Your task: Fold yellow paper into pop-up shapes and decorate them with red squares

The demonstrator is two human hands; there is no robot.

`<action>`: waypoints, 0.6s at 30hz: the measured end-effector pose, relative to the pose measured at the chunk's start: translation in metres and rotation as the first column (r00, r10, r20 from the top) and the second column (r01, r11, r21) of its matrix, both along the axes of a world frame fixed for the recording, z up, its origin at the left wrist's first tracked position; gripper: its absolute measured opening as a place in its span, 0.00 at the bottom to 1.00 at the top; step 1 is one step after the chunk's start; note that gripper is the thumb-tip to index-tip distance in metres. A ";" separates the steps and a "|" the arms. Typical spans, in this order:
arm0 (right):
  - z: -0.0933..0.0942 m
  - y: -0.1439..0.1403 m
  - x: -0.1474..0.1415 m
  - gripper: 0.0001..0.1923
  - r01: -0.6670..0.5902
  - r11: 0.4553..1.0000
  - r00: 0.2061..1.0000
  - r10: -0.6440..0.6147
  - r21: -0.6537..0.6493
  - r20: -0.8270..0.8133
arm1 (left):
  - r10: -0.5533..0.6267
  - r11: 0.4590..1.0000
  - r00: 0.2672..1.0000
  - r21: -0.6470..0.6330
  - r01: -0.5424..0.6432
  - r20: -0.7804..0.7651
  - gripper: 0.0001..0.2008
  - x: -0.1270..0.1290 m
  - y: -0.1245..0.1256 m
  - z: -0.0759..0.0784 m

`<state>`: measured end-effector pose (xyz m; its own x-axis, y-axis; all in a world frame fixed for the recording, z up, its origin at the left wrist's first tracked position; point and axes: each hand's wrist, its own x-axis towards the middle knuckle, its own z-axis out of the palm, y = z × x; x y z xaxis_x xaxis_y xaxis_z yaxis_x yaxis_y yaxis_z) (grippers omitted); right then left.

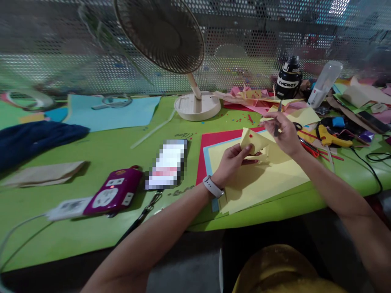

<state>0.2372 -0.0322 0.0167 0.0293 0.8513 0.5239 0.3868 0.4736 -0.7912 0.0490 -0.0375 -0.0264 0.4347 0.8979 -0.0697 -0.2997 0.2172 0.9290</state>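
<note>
My left hand (235, 160), with a pale wristband at the wrist, pinches a folded piece of yellow paper (255, 140) that has a small red spot on it. Fingers closed, my right hand (285, 132) grips a slim dark pen-like tool (277, 119) upright, just right of the folded piece; its exact kind does not show. Under both hands lies a stack of paper, with yellow sheets (241, 191) on top and red paper (210, 140) and light blue paper showing at the edges.
Behind stand a fan (198, 106), a black bottle (288, 81) and a clear bottle (325, 83). Paper scraps (244, 97) and a yellow glue gun (332, 137) lie to the right. Leftward are a phone (168, 165), a purple power strip (116, 189) and a light blue sheet (134, 116).
</note>
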 end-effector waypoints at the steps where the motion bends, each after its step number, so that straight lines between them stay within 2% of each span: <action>1: 0.000 -0.002 -0.001 0.22 -0.015 0.999 0.999 0.016 -0.030 0.028 | -0.002 1.000 1.000 0.018 0.002 -0.008 0.25 0.000 -0.001 0.000; 4: 0.001 -0.006 -0.005 0.23 -0.076 0.987 0.996 0.082 -0.144 0.034 | -0.009 0.998 1.000 0.066 0.011 -0.029 0.24 0.000 -0.004 -0.001; 8: 0.003 -0.009 -0.005 0.26 -0.194 0.945 0.981 0.186 -0.262 -0.055 | -0.018 0.995 0.999 0.093 0.022 -0.045 0.25 0.001 -0.004 -0.001; 18: -0.001 -0.007 -0.006 0.25 -0.269 0.930 0.962 0.245 -0.252 -0.124 | -0.023 0.994 0.999 0.106 0.026 -0.038 0.25 0.001 -0.004 0.000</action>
